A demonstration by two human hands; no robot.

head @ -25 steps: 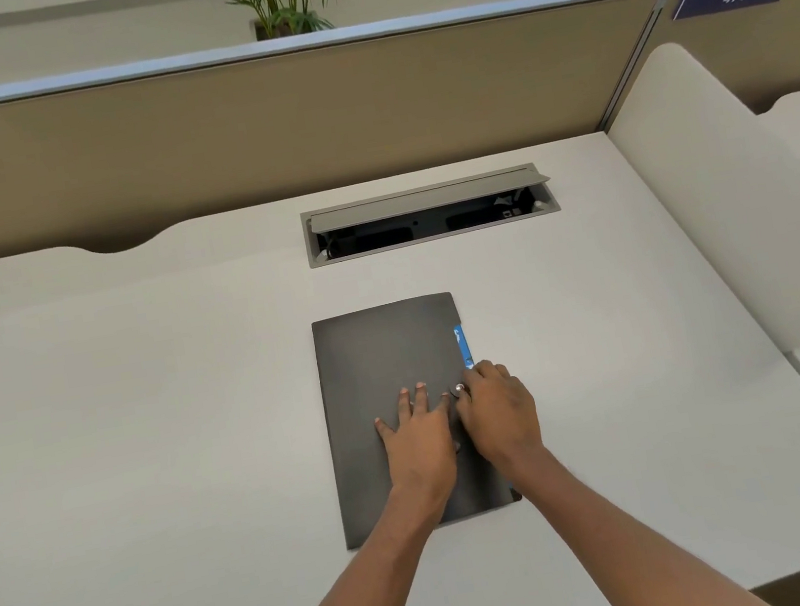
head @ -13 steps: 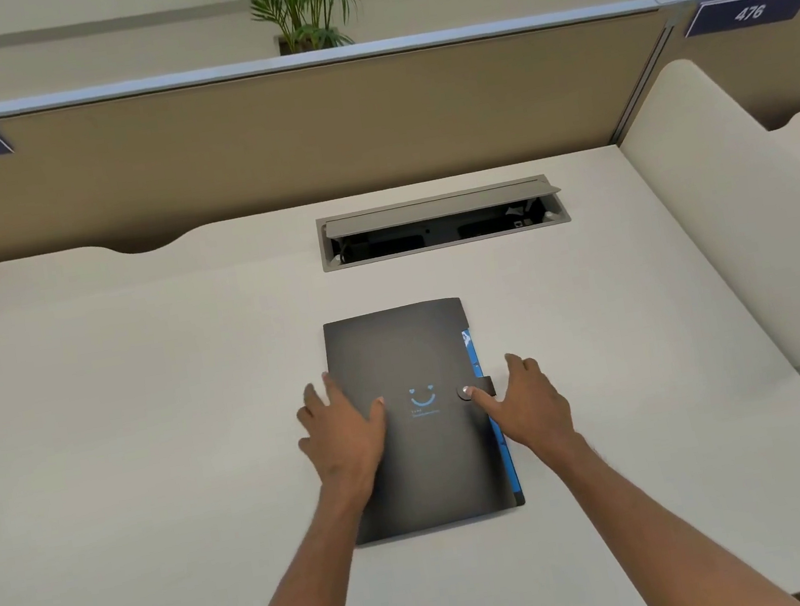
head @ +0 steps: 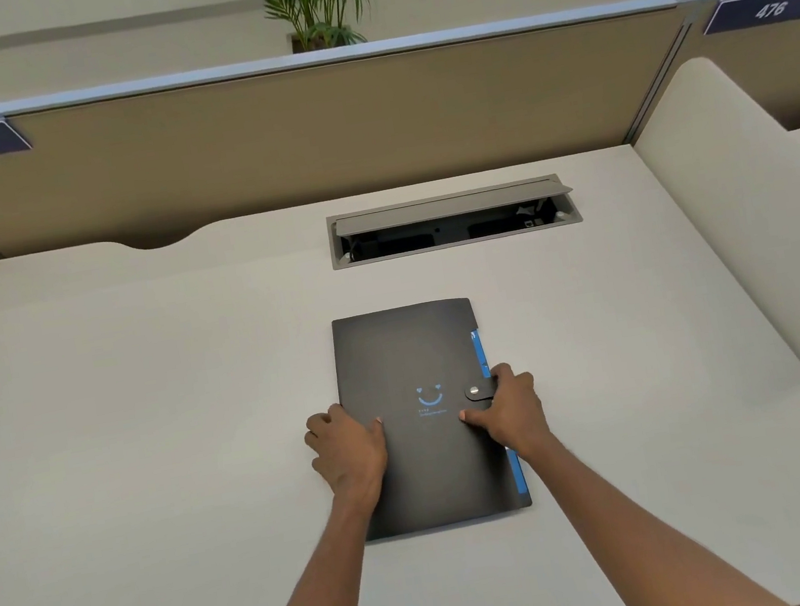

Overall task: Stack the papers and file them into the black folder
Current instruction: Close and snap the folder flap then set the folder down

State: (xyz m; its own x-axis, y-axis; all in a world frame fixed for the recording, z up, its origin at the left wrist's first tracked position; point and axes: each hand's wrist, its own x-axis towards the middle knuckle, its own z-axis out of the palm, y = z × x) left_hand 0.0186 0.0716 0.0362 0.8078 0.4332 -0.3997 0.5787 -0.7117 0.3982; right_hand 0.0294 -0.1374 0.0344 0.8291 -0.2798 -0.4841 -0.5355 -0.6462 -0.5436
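Note:
The black folder (head: 410,353) lies closed and flat in the middle of the white desk (head: 145,418), with a blue smiley print on its cover and a snap strap fastened at its right edge. A thin blue strip shows along that right edge. No loose papers are in sight. My left hand (head: 349,448) grips the folder's left edge, thumb on the cover. My right hand (head: 509,408) grips the right edge just beside the snap strap, thumb on the cover.
An open cable box (head: 453,222) is sunk into the desk behind the folder. A tan partition (head: 310,134) closes the back, with side dividers (head: 739,226) on the right and left. A potted plant (head: 317,3) stands beyond the partition.
Both hands were pressing together on the cover near the snap. They have spread apart to the folder's left and right edges and now clasp it. The view has tilted down slightly.

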